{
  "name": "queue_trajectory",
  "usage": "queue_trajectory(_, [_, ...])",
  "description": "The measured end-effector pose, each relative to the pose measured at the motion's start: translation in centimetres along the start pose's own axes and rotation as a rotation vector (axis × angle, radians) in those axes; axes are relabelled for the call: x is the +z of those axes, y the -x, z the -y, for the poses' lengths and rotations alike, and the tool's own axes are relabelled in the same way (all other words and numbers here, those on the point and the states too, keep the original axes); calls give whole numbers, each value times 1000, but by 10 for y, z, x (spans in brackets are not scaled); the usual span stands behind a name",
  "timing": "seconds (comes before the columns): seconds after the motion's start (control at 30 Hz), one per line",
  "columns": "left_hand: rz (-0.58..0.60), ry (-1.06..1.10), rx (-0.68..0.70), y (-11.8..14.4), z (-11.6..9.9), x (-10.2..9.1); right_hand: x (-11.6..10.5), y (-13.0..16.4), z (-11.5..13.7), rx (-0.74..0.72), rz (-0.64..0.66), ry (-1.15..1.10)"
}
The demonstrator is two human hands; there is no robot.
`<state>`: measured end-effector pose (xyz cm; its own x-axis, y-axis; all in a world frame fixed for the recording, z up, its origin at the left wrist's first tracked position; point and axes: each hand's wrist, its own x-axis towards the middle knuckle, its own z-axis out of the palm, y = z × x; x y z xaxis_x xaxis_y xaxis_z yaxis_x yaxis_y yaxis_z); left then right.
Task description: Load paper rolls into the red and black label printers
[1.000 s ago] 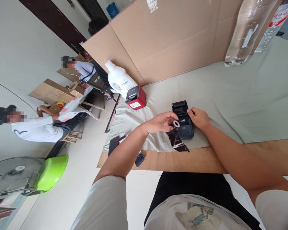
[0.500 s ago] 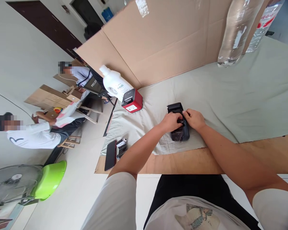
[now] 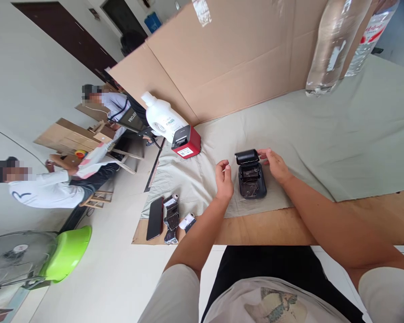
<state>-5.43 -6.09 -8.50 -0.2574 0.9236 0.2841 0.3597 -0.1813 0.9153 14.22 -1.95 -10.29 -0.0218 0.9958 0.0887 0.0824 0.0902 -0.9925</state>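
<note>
- Beneath the black device [image 3: 264,185], lid [image 3: 247,156] raised, lies our cloth [image 3: 218,143].
- Left of it, our left hand [image 3: 224,179] is empty, half-curled.
- Right of it, our right hand [image 3: 278,167]; its grip we cannot tell.

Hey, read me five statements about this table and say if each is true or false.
1. The lid of the black printer stands open. True.
2. The left hand holds a roll. False: the left hand is beside the printer with nothing visible in it.
3. The right hand is at the lid's end. True.
4. The phone lies against the cardboard. False: the phone lies beside a roll.
5. The white jug stands behind the red box. True.
</note>
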Motion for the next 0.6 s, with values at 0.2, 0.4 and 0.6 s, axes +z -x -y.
queue_trajectory(0.2, [-3, 67, -68, 17, 17, 9, -8, 1, 11, 96, -1, 185])
queue_trajectory(0.4, [155, -50, 12, 23, 26, 12, -12, 6, 29, 264, 260, 731])
queue_trajectory(0.6, [292, 181, -57, 29, 22, 5, -11, 12, 32, 284, 380, 374])
